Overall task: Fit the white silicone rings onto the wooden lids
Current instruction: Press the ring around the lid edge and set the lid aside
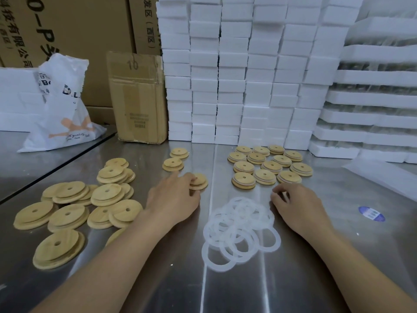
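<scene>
Several white silicone rings (242,222) lie in a loose pile on the steel table (225,290) between my hands. Bare wooden lids (72,208) with centre holes are heaped at the left. Two more bare lids (172,164) lie further back. My left hand (173,199) reaches forward, its fingertips curled round the near edge of a single wooden lid (200,180). Lids with a pale ring round them (270,166) stand in rows at the back right. My right hand (297,208) hovers by the pile's right edge with its fingers loosely curled, and I see nothing in it.
A tall wall of white foam blocks (237,75) closes off the back. Stacked foam trays (372,98) fill the right. A cardboard box (137,98) and a white plastic bag (63,109) stand at the back left. A blue sticker (371,213) lies right of my right hand.
</scene>
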